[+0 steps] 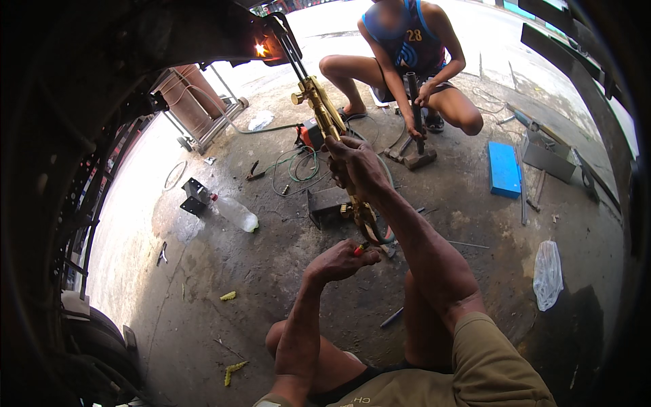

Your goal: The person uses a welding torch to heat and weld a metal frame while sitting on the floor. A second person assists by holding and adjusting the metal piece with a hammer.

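My right hand is wrapped round the brass body of a cutting torch, which slants up and away to the left. Its head is up against a dark steel part, where a bright orange glow shows. Hoses run from the torch's lower end. Below them, my left hand is closed on a small red object, mostly covered by the fingers; its kind does not show.
Opposite me squats a person holding an upright sledgehammer. A plastic bottle, a black bracket, a blue box and a plastic bag lie on the concrete. Gas cylinders stand on a cart at far left.
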### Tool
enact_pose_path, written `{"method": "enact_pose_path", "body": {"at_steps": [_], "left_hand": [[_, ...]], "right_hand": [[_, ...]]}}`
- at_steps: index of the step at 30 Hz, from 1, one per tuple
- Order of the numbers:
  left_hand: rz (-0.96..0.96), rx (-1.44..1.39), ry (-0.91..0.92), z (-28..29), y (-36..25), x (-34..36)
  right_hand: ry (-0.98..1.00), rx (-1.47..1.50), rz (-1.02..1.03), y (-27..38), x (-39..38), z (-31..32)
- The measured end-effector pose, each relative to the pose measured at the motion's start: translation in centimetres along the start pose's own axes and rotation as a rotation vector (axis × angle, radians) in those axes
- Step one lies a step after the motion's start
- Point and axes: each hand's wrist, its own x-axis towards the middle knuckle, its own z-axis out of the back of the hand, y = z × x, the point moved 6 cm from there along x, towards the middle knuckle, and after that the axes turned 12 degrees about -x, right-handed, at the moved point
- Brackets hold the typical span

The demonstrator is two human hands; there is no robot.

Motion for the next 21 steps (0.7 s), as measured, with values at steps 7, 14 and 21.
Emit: {"method": "enact_pose_path", "body": {"at_steps": [7, 14, 21], "left_hand": [[0.017, 0.004, -0.004, 0.1, 0.4, 0.2], [-0.028, -0.031, 0.025, 0.3, -2.3, -1.1], [-0.04, -0.03, -0.007, 0.4, -2.8, -1.5]], "right_hand": [[0.024, 0.029, 0.013, -0.4, -0.1, -0.2], [-0.005, 0.013, -0.008, -0.8, 0.1, 0.8], [-0.019, 0.027, 0.006, -0.6, 0.2, 0.9]]}}
